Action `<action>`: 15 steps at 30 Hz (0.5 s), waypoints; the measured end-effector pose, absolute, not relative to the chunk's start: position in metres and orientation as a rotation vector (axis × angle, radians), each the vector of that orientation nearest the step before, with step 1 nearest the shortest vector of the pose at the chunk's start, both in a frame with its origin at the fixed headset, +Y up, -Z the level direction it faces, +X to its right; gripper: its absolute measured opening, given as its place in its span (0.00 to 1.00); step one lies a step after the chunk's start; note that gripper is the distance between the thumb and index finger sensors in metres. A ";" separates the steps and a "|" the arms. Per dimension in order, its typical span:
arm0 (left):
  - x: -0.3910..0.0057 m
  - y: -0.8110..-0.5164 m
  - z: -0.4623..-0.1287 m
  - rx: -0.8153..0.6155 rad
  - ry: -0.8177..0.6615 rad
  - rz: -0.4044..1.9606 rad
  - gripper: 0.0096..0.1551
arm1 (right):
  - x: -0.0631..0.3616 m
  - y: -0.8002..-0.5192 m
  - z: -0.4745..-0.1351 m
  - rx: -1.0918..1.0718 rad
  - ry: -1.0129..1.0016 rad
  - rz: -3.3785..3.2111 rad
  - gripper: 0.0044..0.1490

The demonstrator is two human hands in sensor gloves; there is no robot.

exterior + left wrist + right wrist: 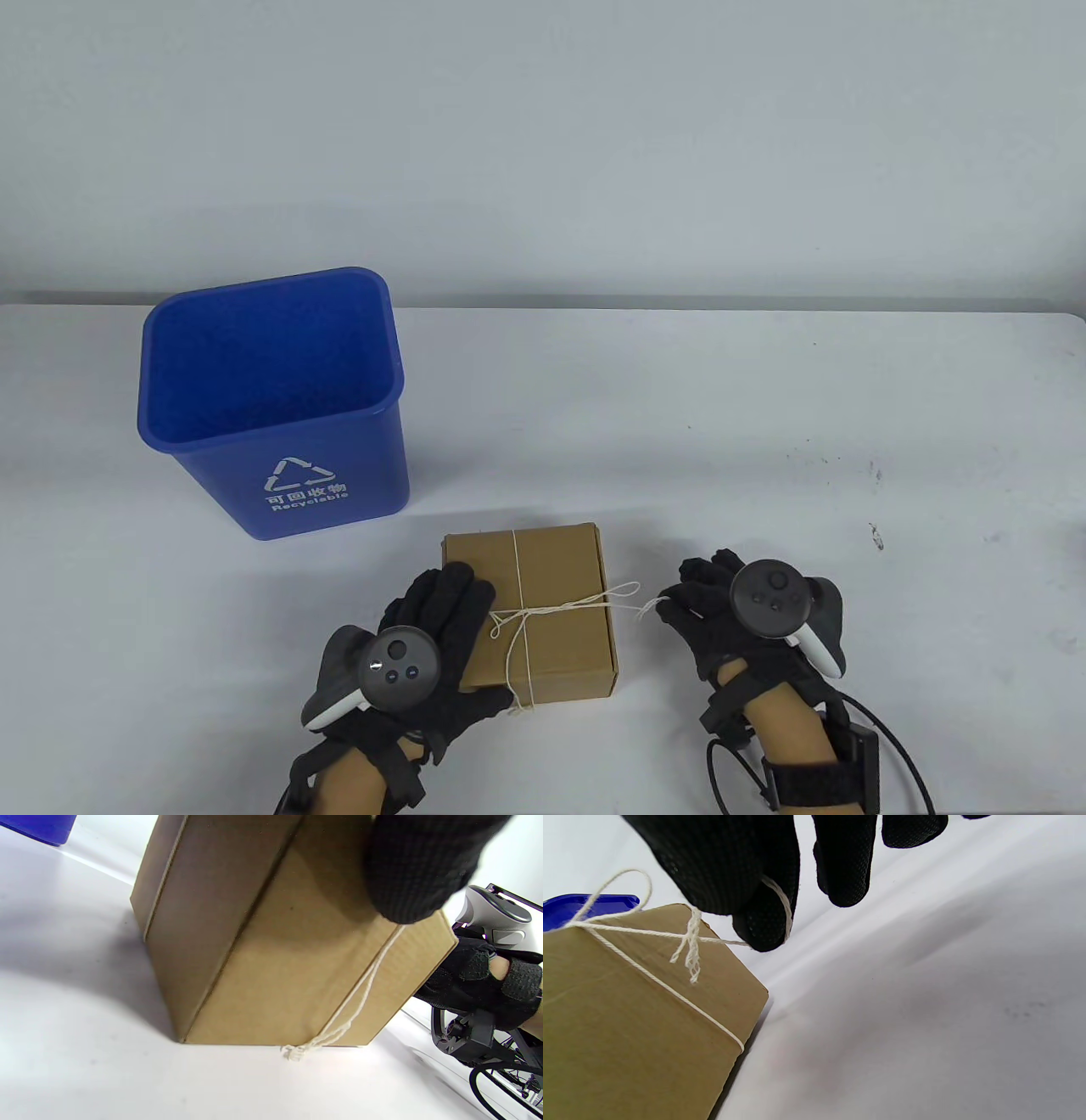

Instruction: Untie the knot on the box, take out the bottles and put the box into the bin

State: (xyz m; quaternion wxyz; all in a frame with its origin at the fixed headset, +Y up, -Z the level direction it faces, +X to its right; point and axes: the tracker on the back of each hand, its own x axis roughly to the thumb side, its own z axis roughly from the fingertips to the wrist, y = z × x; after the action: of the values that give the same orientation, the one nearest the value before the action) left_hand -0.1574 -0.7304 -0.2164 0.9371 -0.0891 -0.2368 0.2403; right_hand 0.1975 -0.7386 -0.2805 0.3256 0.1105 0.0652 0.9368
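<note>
A brown cardboard box (556, 594) tied crosswise with white string (560, 608) sits near the table's front edge, lid closed. My left hand (441, 620) lies flat on the box's left side, with the thumb at its front corner by the string's tail. My right hand (691, 594) is just right of the box and pinches a loose end of the string (780, 906) between thumb and forefinger; the strand runs taut back to the knot (691, 938). The box (275, 942) fills the left wrist view, and the box (628, 1018) also shows at lower left in the right wrist view. No bottles are visible.
A blue recycling bin (271, 399) stands open and upright at the back left of the box; its inside looks empty. A grey wall rises behind the white table (764, 424).
</note>
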 end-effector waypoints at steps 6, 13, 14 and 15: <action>-0.158 -0.731 -0.217 -0.182 -0.483 0.492 0.66 | 0.201 -0.743 -0.283 0.226 0.240 2.554 0.22; -0.158 -0.731 -0.217 -0.183 -0.482 0.492 0.66 | 0.210 -0.748 -0.286 0.138 0.276 2.569 0.22; -0.158 -0.731 -0.217 -0.182 -0.482 0.492 0.66 | 0.212 -0.748 -0.286 0.125 0.277 2.571 0.22; -0.158 -0.731 -0.217 -0.183 -0.482 0.493 0.66 | 0.212 -0.749 -0.286 0.117 0.278 2.572 0.22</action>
State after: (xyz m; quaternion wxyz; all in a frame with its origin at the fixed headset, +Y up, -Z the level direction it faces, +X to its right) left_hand -0.1577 -0.7310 -0.2168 0.9371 -0.0895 -0.2361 0.2411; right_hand 0.2123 -0.7486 -0.2864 0.2725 0.0434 0.1032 0.9556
